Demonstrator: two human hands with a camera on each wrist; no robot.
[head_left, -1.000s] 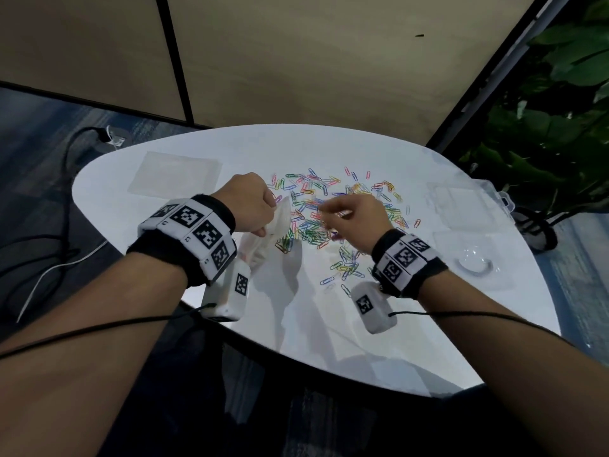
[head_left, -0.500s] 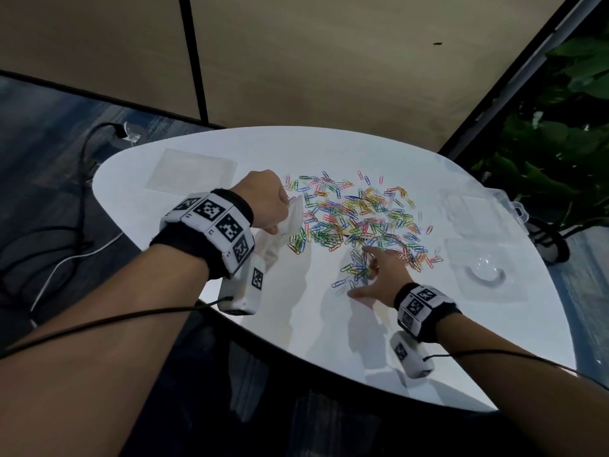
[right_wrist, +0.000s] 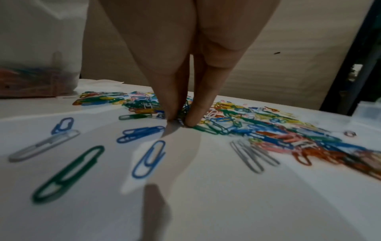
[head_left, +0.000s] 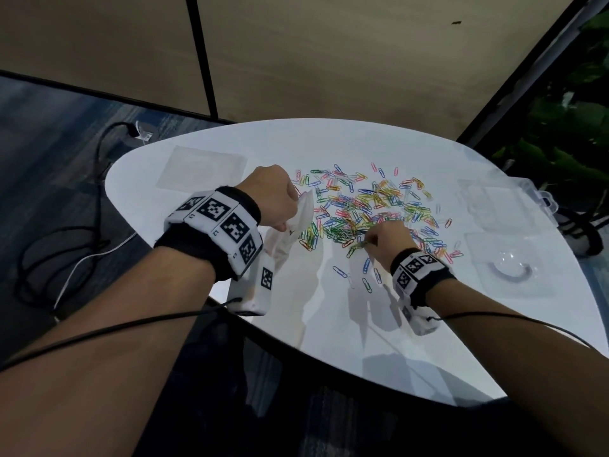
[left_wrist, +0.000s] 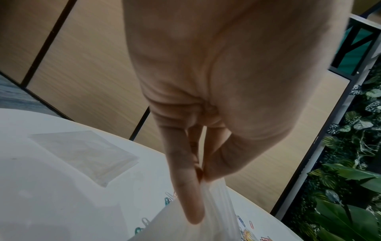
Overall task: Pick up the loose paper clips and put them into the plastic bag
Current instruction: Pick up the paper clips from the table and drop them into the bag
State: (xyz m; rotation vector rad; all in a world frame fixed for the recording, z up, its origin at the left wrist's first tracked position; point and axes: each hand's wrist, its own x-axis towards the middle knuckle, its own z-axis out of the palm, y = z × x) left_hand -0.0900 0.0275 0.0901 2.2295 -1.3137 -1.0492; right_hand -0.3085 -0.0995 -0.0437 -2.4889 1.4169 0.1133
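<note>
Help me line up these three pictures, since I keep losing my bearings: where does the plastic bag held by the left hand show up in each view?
Head: the plastic bag hangs left of centre, its top pinched by the left hand.
Left wrist: bottom centre, below the fingers.
Right wrist: upper left corner, blurred, with clips inside.
Shared landmark: the pile of coloured paper clips on the white table, right beside the bag.

We wear a black band on each bare forearm, the left wrist band (head_left: 211, 232) and the right wrist band (head_left: 420, 272), each ringed with white blocks printed with black square markers. White camera boxes hang beneath, trailing thin black cables along our arms.
</note>
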